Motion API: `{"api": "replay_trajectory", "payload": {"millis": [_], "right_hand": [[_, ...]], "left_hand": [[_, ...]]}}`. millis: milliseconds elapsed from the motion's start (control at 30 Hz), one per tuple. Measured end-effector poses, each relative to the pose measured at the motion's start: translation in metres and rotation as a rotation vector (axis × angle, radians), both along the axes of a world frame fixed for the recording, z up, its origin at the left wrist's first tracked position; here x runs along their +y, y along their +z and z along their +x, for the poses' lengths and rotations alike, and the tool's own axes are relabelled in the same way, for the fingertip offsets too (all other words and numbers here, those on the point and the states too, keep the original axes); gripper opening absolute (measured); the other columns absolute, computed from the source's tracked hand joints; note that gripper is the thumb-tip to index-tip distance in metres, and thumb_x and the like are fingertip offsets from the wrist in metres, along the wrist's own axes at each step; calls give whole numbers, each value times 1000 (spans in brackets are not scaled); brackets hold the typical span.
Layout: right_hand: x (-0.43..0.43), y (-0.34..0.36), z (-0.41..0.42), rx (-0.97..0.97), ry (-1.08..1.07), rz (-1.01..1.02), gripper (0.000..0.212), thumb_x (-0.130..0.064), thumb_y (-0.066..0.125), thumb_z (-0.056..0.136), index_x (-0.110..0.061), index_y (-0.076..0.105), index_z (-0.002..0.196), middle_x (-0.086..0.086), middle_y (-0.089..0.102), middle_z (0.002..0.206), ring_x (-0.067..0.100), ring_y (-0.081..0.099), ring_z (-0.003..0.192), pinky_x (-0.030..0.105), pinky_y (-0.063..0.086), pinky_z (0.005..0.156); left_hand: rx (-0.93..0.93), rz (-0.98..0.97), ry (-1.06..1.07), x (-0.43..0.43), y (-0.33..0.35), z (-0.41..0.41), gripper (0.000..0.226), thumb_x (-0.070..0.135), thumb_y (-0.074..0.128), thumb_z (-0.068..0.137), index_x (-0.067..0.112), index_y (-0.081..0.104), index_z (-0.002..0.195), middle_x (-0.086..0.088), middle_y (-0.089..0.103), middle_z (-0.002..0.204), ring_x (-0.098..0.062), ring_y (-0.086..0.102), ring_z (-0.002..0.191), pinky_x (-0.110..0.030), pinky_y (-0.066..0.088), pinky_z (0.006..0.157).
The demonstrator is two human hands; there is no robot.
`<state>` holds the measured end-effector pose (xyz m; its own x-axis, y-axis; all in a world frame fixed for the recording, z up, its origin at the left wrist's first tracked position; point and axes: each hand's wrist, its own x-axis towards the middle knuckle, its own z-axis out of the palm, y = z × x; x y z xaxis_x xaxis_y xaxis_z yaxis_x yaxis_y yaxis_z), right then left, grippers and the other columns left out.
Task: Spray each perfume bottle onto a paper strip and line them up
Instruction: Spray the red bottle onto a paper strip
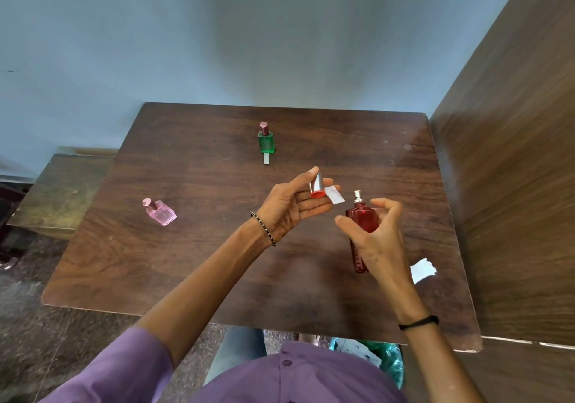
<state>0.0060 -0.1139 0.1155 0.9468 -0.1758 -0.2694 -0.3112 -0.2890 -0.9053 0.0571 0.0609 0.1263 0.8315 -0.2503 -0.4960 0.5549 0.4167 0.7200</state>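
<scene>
My right hand grips a tall red perfume bottle above the table, its silver nozzle bare and pointing up. My left hand holds the bottle's silver and red cap together with a white paper strip, just left of the nozzle. A green bottle with a dark red cap stands at the back middle of the table, a paper strip sticking out from under its front. A pink bottle stands at the left, capped.
The dark wooden table meets a wooden panel on the right and a blue wall behind. Loose white paper strips lie near the right edge. A lower wooden bench stands to the left.
</scene>
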Motion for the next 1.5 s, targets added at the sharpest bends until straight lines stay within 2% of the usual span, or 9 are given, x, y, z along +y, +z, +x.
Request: {"api": "replay_trajectory", "payload": {"millis": [133,233,400,467,533,733,933,1167,1500], "right_hand": [[-8,2,0,121,-108,511,68,-42,85,57,-19,53,112,10,72,106,16,61,73,32,47,61],[-16,8,-2,172,-105,910,46,-24,74,72,-9,56,112,20,71,121,18,59,71,26,49,51],[-24,24,-6,233,-50,1198,54,-4,55,79,0,50,133,30,64,128,32,68,112,41,59,84],[-25,30,-7,232,-6,1119,45,-6,53,88,10,51,130,33,64,125,40,65,119,52,53,100],[-24,32,-8,214,39,947,38,-12,55,95,10,57,126,31,67,121,43,67,115,52,50,102],[-12,34,-11,189,237,596,32,-32,58,98,-10,65,120,22,76,103,37,75,96,46,61,86],[4,26,-5,157,273,330,38,-47,74,81,-18,74,106,5,79,93,25,77,87,39,61,77],[14,29,-3,93,134,384,32,-39,78,81,-16,76,103,5,79,88,19,77,78,27,60,64],[21,22,-8,133,49,392,37,-39,81,78,-14,76,105,7,79,90,25,77,82,37,63,73]], "left_hand": [[-37,49,-20,-2,1,-1,34,31,56,96,3,69,109,-17,73,111,-28,71,103,-33,58,88],[-73,97,-23,-4,0,-1,30,29,58,95,4,70,105,-16,74,108,-28,71,102,-33,58,86],[-112,149,12,-5,0,-3,28,29,60,95,4,71,102,-14,75,104,-27,72,100,-30,59,82],[-118,159,27,-5,0,-3,28,30,60,95,5,72,101,-14,75,103,-26,72,100,-30,59,83],[-116,168,39,-4,0,-3,30,30,60,94,4,72,102,-15,75,104,-26,72,100,-30,58,84],[-106,134,41,-6,6,-3,41,35,58,95,-1,68,113,-17,73,110,-28,70,104,-34,56,91],[-105,124,24,-12,13,-4,44,39,56,95,1,68,114,-16,72,112,-28,69,106,-36,56,92],[-130,162,-13,-13,15,-10,44,39,55,95,1,69,114,-13,74,111,-24,71,98,-32,58,85],[-205,247,-76,0,7,-13,47,30,58,95,-12,65,111,-18,73,108,-20,73,91,-28,57,79]]}}
